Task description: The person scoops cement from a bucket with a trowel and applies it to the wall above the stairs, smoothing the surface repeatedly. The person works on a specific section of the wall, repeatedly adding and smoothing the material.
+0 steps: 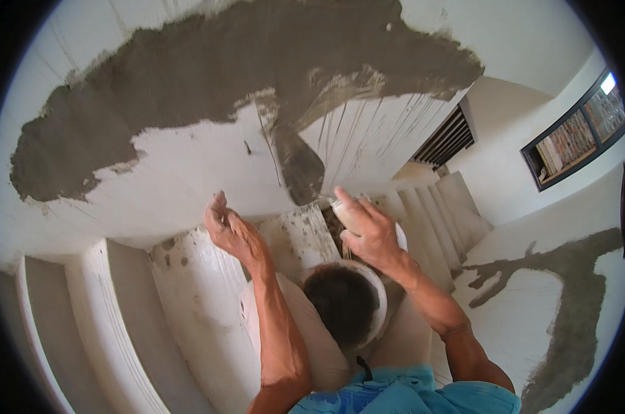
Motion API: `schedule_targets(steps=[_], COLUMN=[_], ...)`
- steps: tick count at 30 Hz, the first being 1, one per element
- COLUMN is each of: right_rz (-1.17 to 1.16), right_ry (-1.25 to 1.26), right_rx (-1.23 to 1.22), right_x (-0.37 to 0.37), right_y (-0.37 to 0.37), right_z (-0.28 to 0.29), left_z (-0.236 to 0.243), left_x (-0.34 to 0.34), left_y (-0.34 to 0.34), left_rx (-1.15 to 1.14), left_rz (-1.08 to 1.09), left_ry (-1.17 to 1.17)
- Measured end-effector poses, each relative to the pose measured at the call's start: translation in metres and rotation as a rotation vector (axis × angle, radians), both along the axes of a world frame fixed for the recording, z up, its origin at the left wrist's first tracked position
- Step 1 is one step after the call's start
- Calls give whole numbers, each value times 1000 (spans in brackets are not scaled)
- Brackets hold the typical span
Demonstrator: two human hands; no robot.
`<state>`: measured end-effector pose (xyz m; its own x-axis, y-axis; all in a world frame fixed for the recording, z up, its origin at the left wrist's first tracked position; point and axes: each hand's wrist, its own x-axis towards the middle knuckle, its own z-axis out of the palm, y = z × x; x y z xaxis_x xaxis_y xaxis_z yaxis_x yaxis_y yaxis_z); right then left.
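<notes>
My right hand [374,234] grips the pale handle of a trowel [300,169]. The trowel's grey-smeared blade points up and lies against the white wall [202,159], at the lower edge of a wide patch of wet grey mortar [209,65]. Left of it, my left hand [233,231] is raised near the wall with fingers stretched out and nothing in them. The fingers look dusted with mortar. Between my knees stands a round white bucket [381,303] with dark grey mix inside.
Stair steps [130,297] go off to the left, and more steps [430,214] lie to the right. Another mortar patch [578,297] marks the surface at right. A dark-framed window [574,141] and a dark slatted grille [447,138] are at the far right.
</notes>
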<state>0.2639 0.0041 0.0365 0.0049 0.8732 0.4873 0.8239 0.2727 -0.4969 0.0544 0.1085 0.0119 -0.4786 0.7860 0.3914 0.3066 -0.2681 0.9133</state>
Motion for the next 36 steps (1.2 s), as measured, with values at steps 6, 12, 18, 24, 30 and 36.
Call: schedule_targets(steps=[6, 12, 18, 24, 30, 36], right_rz=[83, 187, 276, 99, -32, -138], right_ry=[857, 446, 354, 482, 808, 1022], right_rx=[-672, -1245, -1390, -1111, -1447, -1515], right_x=[78, 96, 70, 30, 13, 4], right_y=[-65, -99, -134, -157, -154, -150], right_z=[0, 21, -42, -85, -104, -97], left_z=[-19, -13, -18, -16, -12, -14], left_x=[3, -5, -3, 1, 2, 0], left_y=[6, 3, 5, 4, 2, 4], left_rx=[160, 53, 81, 23, -41, -102], left_rz=[-82, -50, -98, -109, -115, -149], left_ry=[90, 21, 65, 23, 1, -112])
